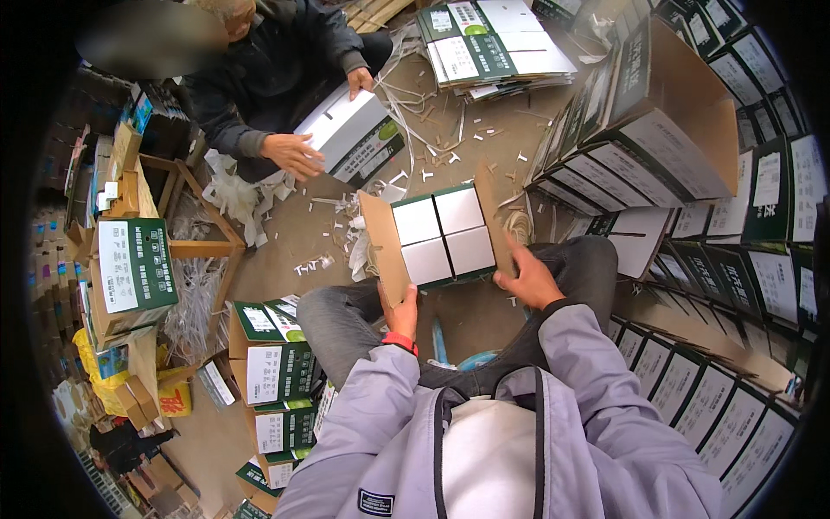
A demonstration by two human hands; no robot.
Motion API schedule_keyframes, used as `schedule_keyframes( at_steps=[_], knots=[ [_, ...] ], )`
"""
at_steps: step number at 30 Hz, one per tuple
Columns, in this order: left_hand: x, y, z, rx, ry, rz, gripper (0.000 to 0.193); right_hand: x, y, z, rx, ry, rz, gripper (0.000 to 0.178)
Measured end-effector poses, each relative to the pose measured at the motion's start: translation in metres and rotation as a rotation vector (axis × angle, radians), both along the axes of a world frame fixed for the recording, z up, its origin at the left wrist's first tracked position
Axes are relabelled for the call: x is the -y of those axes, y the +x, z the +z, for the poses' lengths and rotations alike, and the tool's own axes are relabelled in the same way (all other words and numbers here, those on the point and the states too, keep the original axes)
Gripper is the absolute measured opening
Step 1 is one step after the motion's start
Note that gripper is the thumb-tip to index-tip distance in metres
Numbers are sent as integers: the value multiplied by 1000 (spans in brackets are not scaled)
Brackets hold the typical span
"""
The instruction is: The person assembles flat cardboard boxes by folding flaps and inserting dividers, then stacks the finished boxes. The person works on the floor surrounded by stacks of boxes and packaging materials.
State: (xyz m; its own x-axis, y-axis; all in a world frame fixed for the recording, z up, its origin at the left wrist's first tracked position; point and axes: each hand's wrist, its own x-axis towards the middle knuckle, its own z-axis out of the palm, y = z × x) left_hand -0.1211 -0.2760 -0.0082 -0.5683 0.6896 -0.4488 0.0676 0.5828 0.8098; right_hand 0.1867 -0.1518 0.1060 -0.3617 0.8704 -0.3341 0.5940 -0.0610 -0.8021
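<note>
An open cardboard carton stands on the floor between my bent legs, its two side flaps raised. Several white boxes fill it, their tops lying level with narrow dark gaps between them. My left hand is closed round the near end of the left flap, some fingers hidden behind the cardboard. On the opposite side, my right hand grips the right flap near its lower end, thumb inward at the carton's near corner. The carton's outer walls are mostly out of sight.
Across from me a co-worker in a dark jacket holds a white-and-green carton. Flattened cartons lie stacked beyond. Rows of cartons line my right; more stand at my left, near a wooden frame. White plastic scraps litter the floor.
</note>
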Motion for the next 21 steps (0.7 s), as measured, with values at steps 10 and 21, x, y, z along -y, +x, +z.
schedule_keyframes(
  at_steps=[10, 21],
  knots=[
    [-61, -2, 50, -741, 229, -513, 74, -3, -32, -46, 394, 694, 81, 86],
    [-85, -7, 56, -780, -71, -901, 76, -31, -70, -54, 456, 255, 215, 78]
  ],
)
